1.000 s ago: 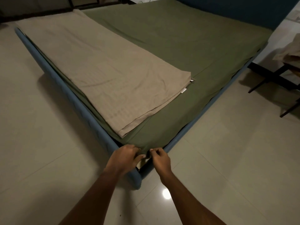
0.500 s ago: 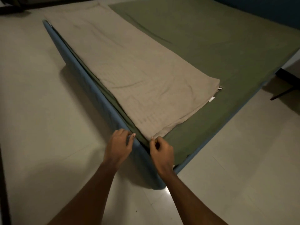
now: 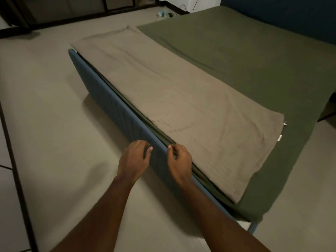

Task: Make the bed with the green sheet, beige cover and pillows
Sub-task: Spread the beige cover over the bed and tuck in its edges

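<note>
Cover [image 3: 181, 106] on sheet [image 3: 254, 60], along frame rail [image 3: 112, 99]; left hand [image 3: 135, 159] outside rail, right hand [image 3: 180, 159] over it.

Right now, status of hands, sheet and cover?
Left hand loose beside blue bed rail, holding nothing. Right hand curled at green sheet edge, grip unclear. Beige cover folded along rail side. No pillows visible.

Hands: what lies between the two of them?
The bed's blue side rail runs between the left hand and the right hand, as the head view shows.

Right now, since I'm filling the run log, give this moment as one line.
green sheet: spread; beige cover: folded along near side; left hand: outside bed rail, empty; right hand: at sheet edge, grip unclear
</note>
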